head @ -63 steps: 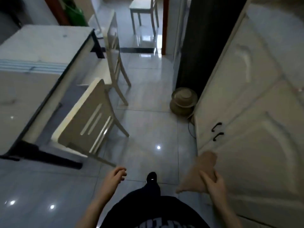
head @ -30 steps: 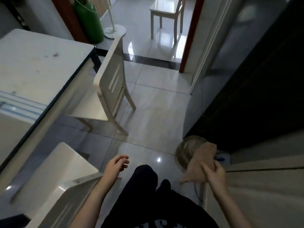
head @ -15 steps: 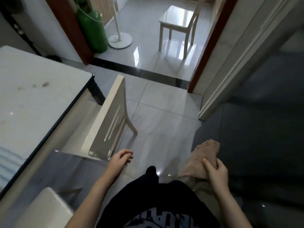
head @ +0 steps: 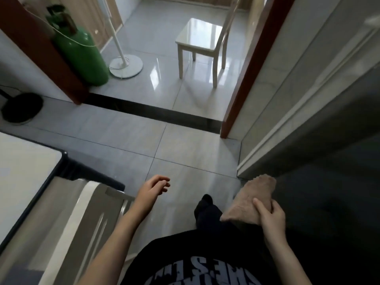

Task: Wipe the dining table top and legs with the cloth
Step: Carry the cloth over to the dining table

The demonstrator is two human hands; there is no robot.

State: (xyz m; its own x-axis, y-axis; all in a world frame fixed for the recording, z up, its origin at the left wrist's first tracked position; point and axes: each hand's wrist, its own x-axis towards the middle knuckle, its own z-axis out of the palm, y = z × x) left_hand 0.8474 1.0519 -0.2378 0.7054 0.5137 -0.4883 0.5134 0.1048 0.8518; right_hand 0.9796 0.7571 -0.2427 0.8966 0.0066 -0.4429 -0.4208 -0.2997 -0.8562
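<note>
My right hand (head: 271,215) grips a tan folded cloth (head: 249,199) at the lower right, held in front of my body above the floor. My left hand (head: 153,187) hangs free over the tiles with loosely curled fingers and holds nothing. The dining table (head: 22,167), white-topped with a dark rim, shows only its near corner at the lower left, well left of both hands. A dark table leg (head: 92,175) runs down from that corner.
A white chair back (head: 82,229) stands against the table just left of my left arm. Ahead is a doorway with a dark threshold strip (head: 152,113), a green gas cylinder (head: 82,52), a fan base (head: 126,65) and another white chair (head: 202,41). A wall and dark panel run along the right.
I have walked forward along the table: the doorway and far chair are closer, the table and nearest chair have slid down and left. Both hands keep their poses, the cloth still in the right.
</note>
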